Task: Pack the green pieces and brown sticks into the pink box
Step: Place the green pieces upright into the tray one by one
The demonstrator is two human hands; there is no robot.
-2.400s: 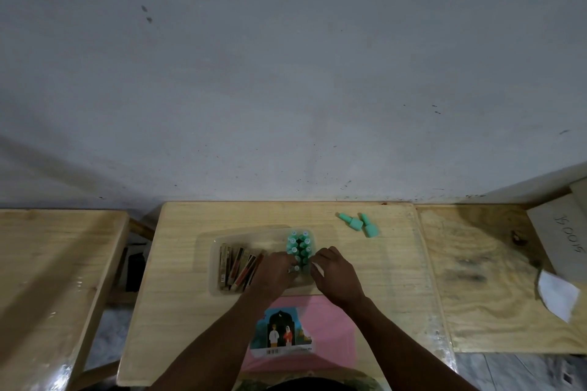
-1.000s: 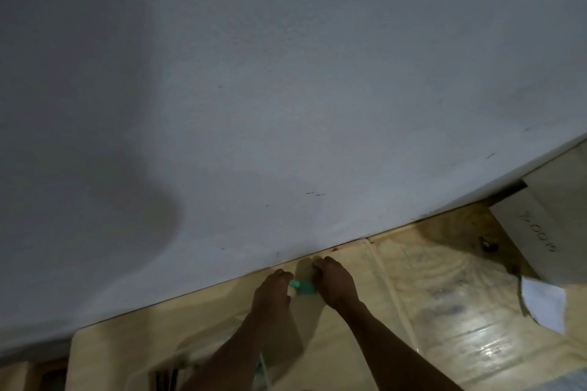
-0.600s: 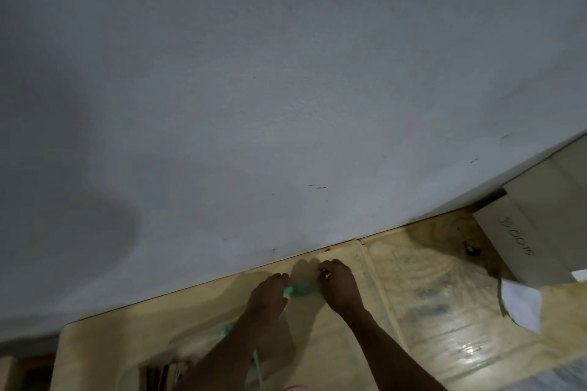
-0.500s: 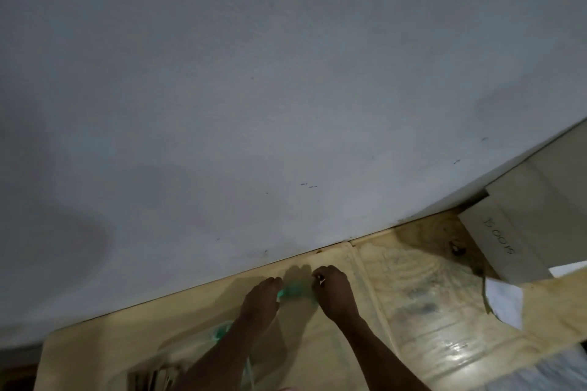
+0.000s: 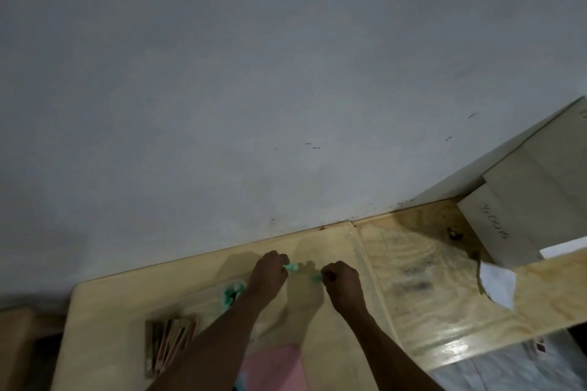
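Observation:
Near the far edge of the wooden table my left hand grips one green piece, which pokes out to the right of its curled fingers. My right hand holds a second green piece, only its tip showing. A cluster of green pieces lies just left of my left wrist. Brown sticks lie side by side at the lower left. Between my forearms at the bottom edge shows part of the pink box.
A grey wall fills most of the view behind the table. A second plywood table adjoins on the right, with a cardboard box and a white paper on it.
My hands left the tray and reached to the far edge of the table, where each took one green piece. They have now drawn apart, and the view has tilted up.

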